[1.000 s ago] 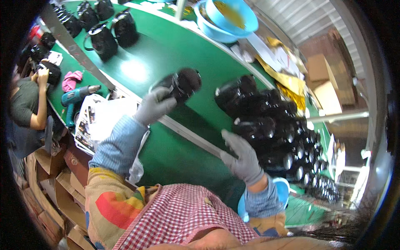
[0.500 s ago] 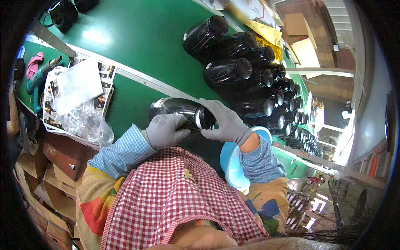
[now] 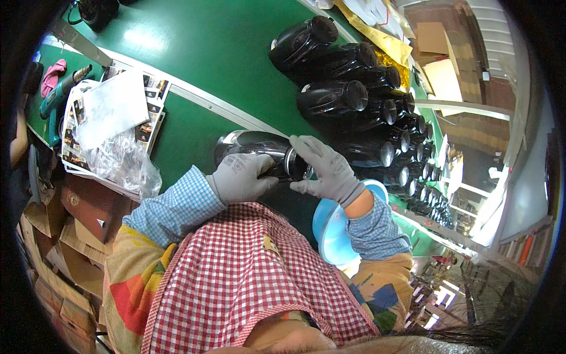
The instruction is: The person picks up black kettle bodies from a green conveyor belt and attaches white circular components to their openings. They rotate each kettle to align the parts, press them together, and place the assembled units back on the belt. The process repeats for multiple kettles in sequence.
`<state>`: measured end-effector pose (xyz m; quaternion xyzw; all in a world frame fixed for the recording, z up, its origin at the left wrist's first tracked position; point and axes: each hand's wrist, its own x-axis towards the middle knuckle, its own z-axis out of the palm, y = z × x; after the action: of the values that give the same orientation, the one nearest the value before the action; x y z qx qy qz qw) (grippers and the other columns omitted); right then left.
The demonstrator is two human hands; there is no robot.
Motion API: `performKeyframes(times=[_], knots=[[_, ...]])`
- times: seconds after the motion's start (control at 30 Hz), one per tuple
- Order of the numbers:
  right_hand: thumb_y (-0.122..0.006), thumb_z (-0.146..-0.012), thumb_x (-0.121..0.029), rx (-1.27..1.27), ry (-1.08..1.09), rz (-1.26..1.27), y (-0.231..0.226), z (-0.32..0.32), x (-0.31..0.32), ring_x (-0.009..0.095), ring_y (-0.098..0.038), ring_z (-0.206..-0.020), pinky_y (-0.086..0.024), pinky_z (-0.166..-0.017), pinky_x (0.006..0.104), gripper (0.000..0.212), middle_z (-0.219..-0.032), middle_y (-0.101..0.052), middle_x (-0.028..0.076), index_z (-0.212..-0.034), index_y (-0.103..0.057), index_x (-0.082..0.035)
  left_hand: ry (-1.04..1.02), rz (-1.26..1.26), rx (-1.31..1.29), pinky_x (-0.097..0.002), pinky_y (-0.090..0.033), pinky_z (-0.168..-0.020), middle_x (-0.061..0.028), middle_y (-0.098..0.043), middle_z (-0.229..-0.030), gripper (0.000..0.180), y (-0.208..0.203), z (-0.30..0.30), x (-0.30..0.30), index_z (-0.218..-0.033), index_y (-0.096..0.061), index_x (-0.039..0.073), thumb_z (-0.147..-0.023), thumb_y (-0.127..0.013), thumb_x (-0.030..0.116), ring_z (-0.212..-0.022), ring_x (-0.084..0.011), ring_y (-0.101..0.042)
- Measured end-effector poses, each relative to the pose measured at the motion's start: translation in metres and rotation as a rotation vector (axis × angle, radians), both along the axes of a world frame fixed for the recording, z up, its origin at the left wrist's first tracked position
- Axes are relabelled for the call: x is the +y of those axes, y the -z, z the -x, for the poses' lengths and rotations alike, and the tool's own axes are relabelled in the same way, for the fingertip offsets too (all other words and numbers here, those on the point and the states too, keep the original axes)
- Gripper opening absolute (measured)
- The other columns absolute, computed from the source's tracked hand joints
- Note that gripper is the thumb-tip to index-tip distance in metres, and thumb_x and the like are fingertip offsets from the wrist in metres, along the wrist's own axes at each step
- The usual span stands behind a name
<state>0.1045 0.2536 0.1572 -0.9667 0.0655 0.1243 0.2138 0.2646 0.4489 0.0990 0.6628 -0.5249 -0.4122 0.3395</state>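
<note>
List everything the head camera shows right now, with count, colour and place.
held black glossy shell: one, black with a silver rim, lying on its side in both hands
stacked black shells: a long row, count unclear, glossy black, right of the belt
green belt: one, across the top
printed leaflets: a stack, with a clear plastic bag on it, left
blue bowl: one, under the right forearm
cardboard boxes: several, brown, lower left
left hand: grey glove, grip on shell body
right hand: grey glove, at shell's open end

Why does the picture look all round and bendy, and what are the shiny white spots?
Head view: the fisheye lens curves straight edges, like the metal strip on the green table, and leaves black corners. The white spots are lamp glare on the table and on the glossy black pot in the hands.
</note>
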Motion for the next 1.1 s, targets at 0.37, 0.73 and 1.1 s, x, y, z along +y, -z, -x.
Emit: performKeyframes(times=[0.37,0.73,1.1], knots=[[-0.05,-0.091,-0.074,-0.215,0.078,0.08,0.005,-0.002,-0.013,0.042,-0.069,-0.098,-0.055,-0.082,0.0477,0.097,-0.119,-0.066,0.027,-0.153,-0.035,-0.001,-0.098,0.0,0.177,-0.0433,-0.055,-0.076,-0.0186,-0.069,-0.089,0.027,0.009,0.001,-0.001,-0.102,-0.066,0.005,-0.088,-0.073,0.026,-0.085,-0.0361,-0.07],[-0.075,-0.079,-0.053,-0.077,0.106,-0.092,0.001,0.0,0.002,0.043,-0.042,-0.141,-0.036,-0.117,0.0459,0.099,-0.153,-0.041,0.027,-0.154,-0.035,-0.003,-0.082,-0.007,0.107,-0.044,-0.054,-0.074,-0.0187,-0.067,-0.086,0.029,0.008,0.003,0.001,-0.1,-0.065,0.003,-0.086,-0.074,0.028,-0.083,-0.0361,-0.069],[-0.074,-0.073,-0.025,-0.096,-0.038,-0.088,0.0,-0.008,0.004,0.044,-0.047,-0.135,-0.04,-0.113,0.0489,0.091,-0.149,-0.044,0.025,-0.153,-0.036,-0.007,-0.067,-0.02,0.122,-0.0448,-0.054,-0.075,-0.0189,-0.067,-0.088,0.029,0.006,0.002,0.002,-0.098,-0.064,0.003,-0.087,-0.073,0.029,-0.085,-0.0364,-0.069]])
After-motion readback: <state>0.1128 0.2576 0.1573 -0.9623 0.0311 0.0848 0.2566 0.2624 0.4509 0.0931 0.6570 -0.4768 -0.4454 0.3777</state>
